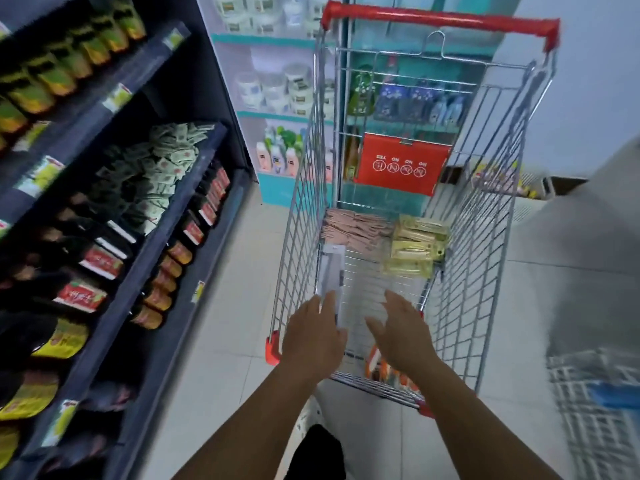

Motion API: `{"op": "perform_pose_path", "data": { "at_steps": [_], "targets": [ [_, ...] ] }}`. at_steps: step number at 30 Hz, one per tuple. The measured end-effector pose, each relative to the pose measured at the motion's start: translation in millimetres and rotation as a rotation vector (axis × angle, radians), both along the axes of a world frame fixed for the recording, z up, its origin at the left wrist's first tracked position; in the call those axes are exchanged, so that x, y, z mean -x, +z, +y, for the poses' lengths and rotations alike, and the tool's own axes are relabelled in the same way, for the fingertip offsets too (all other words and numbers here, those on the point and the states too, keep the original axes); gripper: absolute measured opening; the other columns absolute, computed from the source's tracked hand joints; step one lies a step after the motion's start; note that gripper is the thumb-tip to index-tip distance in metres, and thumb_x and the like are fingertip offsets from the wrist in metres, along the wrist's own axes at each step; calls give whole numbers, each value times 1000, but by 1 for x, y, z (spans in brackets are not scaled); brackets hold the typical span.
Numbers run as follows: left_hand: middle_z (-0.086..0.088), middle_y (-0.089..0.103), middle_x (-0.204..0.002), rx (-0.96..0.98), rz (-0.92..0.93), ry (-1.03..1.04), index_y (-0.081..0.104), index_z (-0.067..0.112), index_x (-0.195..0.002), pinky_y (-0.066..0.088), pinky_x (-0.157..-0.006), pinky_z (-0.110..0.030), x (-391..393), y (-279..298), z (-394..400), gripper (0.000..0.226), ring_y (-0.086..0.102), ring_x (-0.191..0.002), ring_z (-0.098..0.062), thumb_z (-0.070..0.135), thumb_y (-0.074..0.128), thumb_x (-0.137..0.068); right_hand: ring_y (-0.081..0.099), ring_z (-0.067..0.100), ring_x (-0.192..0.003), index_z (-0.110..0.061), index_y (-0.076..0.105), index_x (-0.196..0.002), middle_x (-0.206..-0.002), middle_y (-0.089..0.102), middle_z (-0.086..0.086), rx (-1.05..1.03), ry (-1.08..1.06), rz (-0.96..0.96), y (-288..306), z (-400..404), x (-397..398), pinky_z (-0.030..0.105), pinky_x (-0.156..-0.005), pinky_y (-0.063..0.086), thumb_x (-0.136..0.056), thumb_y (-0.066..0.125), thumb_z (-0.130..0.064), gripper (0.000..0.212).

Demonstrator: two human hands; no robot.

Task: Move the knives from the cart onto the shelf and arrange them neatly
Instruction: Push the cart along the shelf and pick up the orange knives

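Note:
A wire shopping cart with a red handle stands in front of me. My left hand holds a long white-carded knife pack over the cart's near left side. My right hand hovers beside it with fingers spread, holding nothing. Deeper in the basket lie pink-brown packs and yellow packs. Orange packs show under my right wrist at the near end. The dark shelf unit stands to the left.
The dark shelves carry bottles with red and yellow labels and a heap of small sachets. A teal and white shelf with jars and bottles stands behind the cart. Another wire rack is at the right. The floor is pale tile.

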State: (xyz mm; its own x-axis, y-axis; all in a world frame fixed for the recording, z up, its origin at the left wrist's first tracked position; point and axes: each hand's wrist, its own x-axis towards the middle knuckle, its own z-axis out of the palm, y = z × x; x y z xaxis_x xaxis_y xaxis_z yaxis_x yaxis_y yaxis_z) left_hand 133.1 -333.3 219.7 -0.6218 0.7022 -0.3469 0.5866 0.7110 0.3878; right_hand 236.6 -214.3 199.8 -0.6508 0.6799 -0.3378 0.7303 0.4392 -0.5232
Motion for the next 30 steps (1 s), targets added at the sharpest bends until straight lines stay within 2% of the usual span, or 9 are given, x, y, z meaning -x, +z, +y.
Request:
{"op": "perform_pose_path", "data": {
  "at_steps": [5, 9, 13, 17, 19, 22, 24, 27, 30],
  "targets": [
    [-6, 42, -140, 30, -106, -11, 18, 23, -147, 39, -103, -36, 30, -36, 33, 64, 41, -125, -24, 36, 50, -93, 33, 21, -137, -13, 24, -148, -150, 35, 5, 41, -64, -53, -31, 25, 23, 37, -112, 29, -93, 50, -39, 66],
    [-9, 38, -141, 137, -117, -25, 15, 20, -148, 42, -99, -39, 47, -69, 54, 64, 42, -124, -27, 33, 48, -94, 30, 22, -139, -14, 21, -150, -153, 30, 4, 114, -102, -94, -64, 39, 33, 41, -113, 27, -95, 47, -39, 66],
    [-10, 42, -136, 169, -132, -52, 22, 18, -143, 46, -93, -40, 50, -106, 74, 56, 47, -116, -28, 30, 48, -94, 43, 26, -129, -19, 21, -150, -149, 36, 6, 216, -171, -127, -100, 47, 33, 46, -106, 37, -93, 53, -36, 67],
    [-7, 20, -154, 248, -144, -50, 7, 23, -151, 36, -105, -40, 48, -147, 83, 68, 34, -132, -28, 32, 45, -96, 51, 27, -116, -29, 15, -149, -129, 50, 7, 302, -208, -98, -137, 51, 23, 43, -91, 49, -88, 57, -21, 75],
    [-6, 11, -157, 297, -151, -39, 3, 24, -151, 32, -108, -40, 46, -167, 85, 69, 28, -137, -28, 31, 45, -96, 51, 25, -117, -29, 21, -147, -126, 50, 4, 329, -231, -115, -156, 53, 13, 44, -92, 49, -86, 58, -20, 71],
    [-7, 7, -158, 351, -145, -18, 3, 24, -150, 31, -109, -41, 46, -196, 87, 73, 23, -139, -29, 28, 50, -95, 37, 23, -133, -18, 25, -146, -145, 38, 4, 302, -206, -234, -184, 57, 0, 44, -107, 36, -91, 54, -29, 63],
    [-6, 4, -159, 393, -140, 17, 2, 26, -150, 31, -109, -41, 45, -211, 89, 74, 20, -141, -30, 28, 52, -95, 32, 22, -137, -16, 25, -146, -149, 34, 3, 282, -188, -275, -201, 60, -6, 42, -112, 29, -91, 53, -30, 63],
    [-7, -1, -158, 424, -145, 70, 3, 28, -148, 33, -107, -44, 43, -231, 88, 72, 20, -140, -33, 34, 52, -94, 10, 23, -146, -19, 6, -152, -159, 12, 1, 207, -139, -364, -219, 55, -6, 41, -119, 13, -91, 48, -35, 75],
    [-8, 0, -156, 401, -170, 139, 8, 30, -147, 38, -104, -46, 41, -246, 82, 67, 25, -136, -35, 36, 49, -95, -15, 26, -145, -18, -11, -151, -159, -13, 3, 173, -69, -439, -231, 42, 1, 47, -119, 4, -94, 44, -41, 82]
  ]
}}
